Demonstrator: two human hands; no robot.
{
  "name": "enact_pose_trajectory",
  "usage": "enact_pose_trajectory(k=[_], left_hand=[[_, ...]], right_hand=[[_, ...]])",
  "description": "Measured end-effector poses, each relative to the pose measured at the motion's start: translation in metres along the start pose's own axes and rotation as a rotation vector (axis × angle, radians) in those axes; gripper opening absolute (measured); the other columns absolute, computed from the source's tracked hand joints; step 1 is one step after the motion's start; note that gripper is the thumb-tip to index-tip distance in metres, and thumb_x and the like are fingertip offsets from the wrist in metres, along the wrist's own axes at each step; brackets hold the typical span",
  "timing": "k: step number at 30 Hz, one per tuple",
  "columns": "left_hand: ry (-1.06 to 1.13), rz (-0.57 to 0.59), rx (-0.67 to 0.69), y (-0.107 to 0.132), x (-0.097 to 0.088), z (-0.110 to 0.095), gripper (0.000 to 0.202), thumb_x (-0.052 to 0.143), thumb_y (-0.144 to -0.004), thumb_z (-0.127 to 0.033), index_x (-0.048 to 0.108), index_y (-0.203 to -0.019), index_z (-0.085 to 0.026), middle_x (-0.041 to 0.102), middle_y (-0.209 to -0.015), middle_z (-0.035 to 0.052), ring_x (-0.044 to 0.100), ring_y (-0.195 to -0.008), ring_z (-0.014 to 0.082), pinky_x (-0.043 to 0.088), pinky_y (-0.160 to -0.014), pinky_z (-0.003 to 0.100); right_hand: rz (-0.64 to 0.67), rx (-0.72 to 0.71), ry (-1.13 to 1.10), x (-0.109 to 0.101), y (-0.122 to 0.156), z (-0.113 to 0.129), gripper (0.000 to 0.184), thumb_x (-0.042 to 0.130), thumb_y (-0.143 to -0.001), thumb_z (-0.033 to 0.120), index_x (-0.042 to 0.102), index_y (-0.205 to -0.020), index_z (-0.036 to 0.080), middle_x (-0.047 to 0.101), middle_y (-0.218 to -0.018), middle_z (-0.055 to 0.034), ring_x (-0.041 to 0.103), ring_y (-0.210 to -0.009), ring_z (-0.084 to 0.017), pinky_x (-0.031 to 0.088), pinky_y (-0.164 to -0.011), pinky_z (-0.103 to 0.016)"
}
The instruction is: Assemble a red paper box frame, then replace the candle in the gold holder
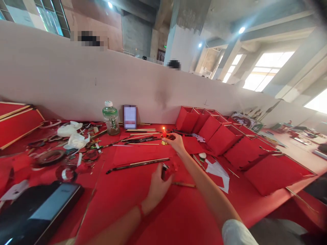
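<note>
Here, head view: L hand (158, 187) curled narrow, pinching small dark item (164, 172) beside red scrap (172, 169); R hand (177, 143) reaches to 1 lit candle (164, 133) in brass holder, its grip unclear. Red-covered table (163, 217) keeps all within reach. Approx. 6 red paper-and-stick boxes (224, 139) line partition wall (153, 85), away from flame; 1 plastic bottle (111, 118).

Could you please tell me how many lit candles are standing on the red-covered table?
1: a small red wax candle with a burning flame, in a brass holder, just beyond the person's right hand. Others could be hidden among the clutter.
</note>
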State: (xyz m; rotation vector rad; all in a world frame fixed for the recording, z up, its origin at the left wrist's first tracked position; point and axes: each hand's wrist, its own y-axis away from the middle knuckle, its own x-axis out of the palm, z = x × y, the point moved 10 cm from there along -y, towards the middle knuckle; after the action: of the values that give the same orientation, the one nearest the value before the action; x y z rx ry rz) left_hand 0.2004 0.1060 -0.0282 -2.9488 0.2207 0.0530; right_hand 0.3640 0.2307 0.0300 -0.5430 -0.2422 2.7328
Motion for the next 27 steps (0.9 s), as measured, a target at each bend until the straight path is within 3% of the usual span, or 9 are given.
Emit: enact_pose_trajectory(k=[3,8,12,17,23,27], left_hand=[[-0.171,0.22,0.03,0.007,0.023,-0.002,0.024,0.062,-0.079,-0.041,0.047,-0.078,-0.023,0.056,-0.065,-0.0027,0.051,-0.058,0.0139,0.032,-0.056,0.025],[-0.241,0.364,0.002,0.014,0.037,0.006,0.012,0.055,-0.086,-0.035,0.051,-0.086,-0.024,0.064,-0.071,0.0009,0.063,-0.065,0.0175,0.036,-0.059,0.025],[-0.254,0.42,-0.054,0.016,0.043,0.016,0.014,0.058,-0.082,-0.026,0.055,-0.096,-0.024,0.069,-0.077,0.0026,0.067,-0.069,0.0195,0.036,-0.059,0.026],[-0.264,0.426,-0.074,0.015,0.046,0.02,0.018,0.057,-0.084,-0.023,0.057,-0.102,-0.023,0.073,-0.082,0.0048,0.069,-0.072,0.0211,0.035,-0.059,0.028],[-0.29,0.46,-0.084,0.016,0.049,0.024,0.028,0.058,-0.082,-0.022,0.059,-0.109,-0.023,0.074,-0.086,0.0064,0.071,-0.077,0.0234,0.035,-0.06,0.028],[-0.286,0.453,-0.091,0.016,0.046,0.017,0.026,0.057,-0.083,-0.02,0.059,-0.108,-0.023,0.075,-0.088,0.0072,0.072,-0.078,0.0232,0.037,-0.061,0.028]], right_hand=[[-0.048,0.011,0.063,-0.003,-0.044,-0.015,0.043,0.087,-0.056,0.043,0.071,-0.086,0.018,0.076,-0.086,-0.0049,0.07,-0.083,-0.023,0.051,-0.072,-0.029],[-0.101,0.052,0.15,0.011,-0.107,-0.044,0.04,0.086,-0.056,0.038,0.07,-0.086,0.018,0.076,-0.092,-0.0047,0.07,-0.089,-0.023,0.052,-0.078,-0.03],[-0.111,0.066,0.171,0.033,-0.138,-0.062,0.036,0.085,-0.059,0.034,0.069,-0.088,0.019,0.077,-0.095,-0.0045,0.07,-0.091,-0.022,0.053,-0.082,-0.029],[-0.107,0.066,0.174,0.053,-0.156,-0.077,0.038,0.087,-0.063,0.034,0.07,-0.091,0.016,0.077,-0.095,-0.0057,0.071,-0.089,-0.021,0.055,-0.083,-0.031],[-0.07,0.083,0.185,0.059,-0.161,-0.09,0.029,0.071,-0.093,0.039,0.068,-0.105,0.014,0.072,-0.104,-0.0056,0.069,-0.095,-0.018,0.058,-0.088,-0.039],[-0.034,0.11,0.168,0.061,-0.16,-0.091,0.03,0.065,-0.098,0.039,0.066,-0.114,0.015,0.069,-0.111,-0.0065,0.068,-0.097,-0.019,0.059,-0.086,-0.039]])
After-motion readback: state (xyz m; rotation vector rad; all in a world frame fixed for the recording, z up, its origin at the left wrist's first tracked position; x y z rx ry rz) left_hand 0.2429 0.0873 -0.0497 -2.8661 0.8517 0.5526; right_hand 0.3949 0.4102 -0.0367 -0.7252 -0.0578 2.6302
